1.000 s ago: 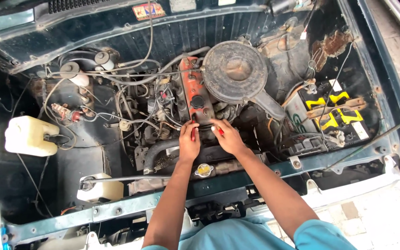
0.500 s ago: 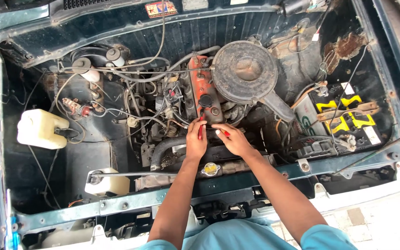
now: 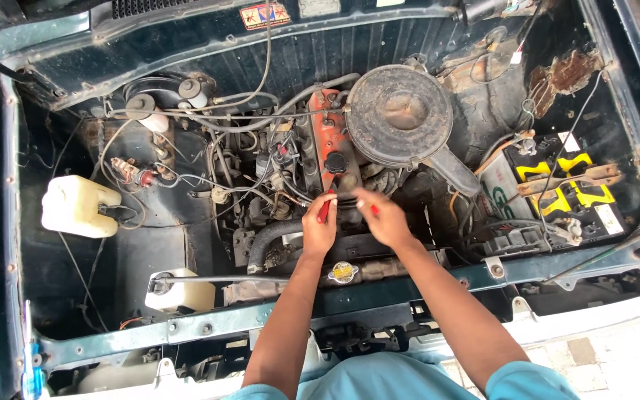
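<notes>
Both hands (left hand (image 3: pixel 319 226), right hand (image 3: pixel 384 218)) gripping red-handled tool (image 3: pixel 325 208).

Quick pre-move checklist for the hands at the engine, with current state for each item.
1. Left hand grips the red-handled tool: ok.
2. Right hand on the tool's other end: cannot tell, fingers blur and cover it.
3. Tool tip seated on a fastener: cannot tell, hidden.
4. Air cleaner out of the hands' way: ok, it sits behind them.
5. Radiator cap in place: ok.
6. Battery apart from both hands: ok, off to the right.
</notes>
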